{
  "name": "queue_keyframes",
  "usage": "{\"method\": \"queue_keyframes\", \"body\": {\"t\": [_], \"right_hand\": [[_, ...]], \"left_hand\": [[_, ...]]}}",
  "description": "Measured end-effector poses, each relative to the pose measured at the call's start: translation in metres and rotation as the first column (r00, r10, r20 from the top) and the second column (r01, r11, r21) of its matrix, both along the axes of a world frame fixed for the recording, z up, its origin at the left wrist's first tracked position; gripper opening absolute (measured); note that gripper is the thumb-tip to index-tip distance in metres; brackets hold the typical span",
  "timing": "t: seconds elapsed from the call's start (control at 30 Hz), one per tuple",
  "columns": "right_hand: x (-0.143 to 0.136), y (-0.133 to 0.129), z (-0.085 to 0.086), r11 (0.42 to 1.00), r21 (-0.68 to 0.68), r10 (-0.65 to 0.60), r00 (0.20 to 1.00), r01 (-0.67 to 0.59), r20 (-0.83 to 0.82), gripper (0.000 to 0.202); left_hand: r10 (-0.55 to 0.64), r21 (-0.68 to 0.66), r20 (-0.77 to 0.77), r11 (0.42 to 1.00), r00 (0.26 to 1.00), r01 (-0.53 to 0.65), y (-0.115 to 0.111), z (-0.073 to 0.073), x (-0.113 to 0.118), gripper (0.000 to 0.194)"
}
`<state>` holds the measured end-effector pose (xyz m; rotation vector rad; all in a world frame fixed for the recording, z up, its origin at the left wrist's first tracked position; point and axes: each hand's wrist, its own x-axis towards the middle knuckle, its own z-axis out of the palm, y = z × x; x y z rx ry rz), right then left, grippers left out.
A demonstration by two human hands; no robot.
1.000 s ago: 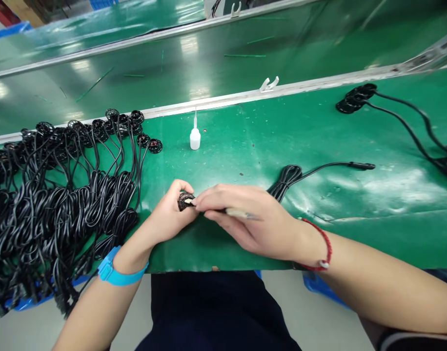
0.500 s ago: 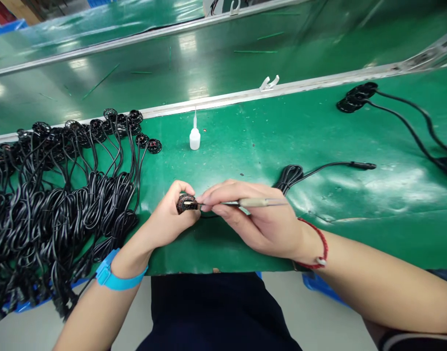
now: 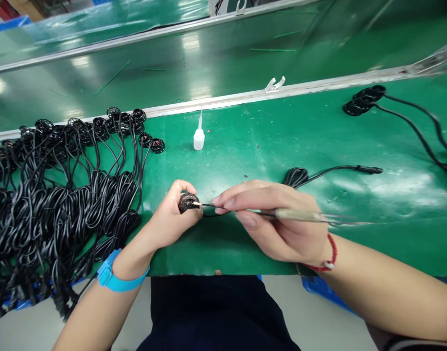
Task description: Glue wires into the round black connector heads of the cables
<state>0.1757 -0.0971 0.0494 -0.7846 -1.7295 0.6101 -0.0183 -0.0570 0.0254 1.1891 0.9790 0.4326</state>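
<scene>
My left hand (image 3: pixel 175 214) is closed around a small round black part (image 3: pixel 187 202), keeping it tilted just above the green tabletop. A thin black cord (image 3: pixel 213 215) runs from beside this part and passes behind my right hand (image 3: pixel 282 219). Pinched in my right fingers is a slim stick-like tool (image 3: pixel 300 215) with a pale thick section, a dark thin shaft and a cream tip. That tip (image 3: pixel 197 204) is at the face of the round part; whether it touches cannot be made out. The tool's rear end is blurred into thin prongs.
Many coiled black cables (image 3: pixel 73 200) with round black heads (image 3: pixel 99 127) are heaped at left. A white dropper bottle (image 3: pixel 199 140) stands behind my hands. A coiled cable (image 3: pixel 295 177) lies right of centre. More round heads (image 3: pixel 363 100) lie far right, before a white rail (image 3: pixel 238 99).
My right hand has moved right, drawing the tool back so its tip sits nearer the round part's right edge. My left hand keeps hold of the part. The view has shifted slightly.
</scene>
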Motion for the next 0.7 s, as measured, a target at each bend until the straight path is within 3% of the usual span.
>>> {"method": "queue_keyframes", "body": {"t": [0.3,0.7], "right_hand": [[-0.0019,0.0000,0.0020,0.996,0.090,-0.037,0.961,0.013,0.274,0.007],[-0.0089,-0.0002,-0.0010,0.987,0.161,-0.068,0.935,0.012,0.347,0.002]], "left_hand": [[0.039,-0.018,-0.048,0.999,0.998,-0.040,0.0013,-0.0016,0.0023,0.029],[0.033,0.095,-0.058,0.995,0.998,-0.028,-0.0009,-0.0070,-0.0008,0.027]]}}
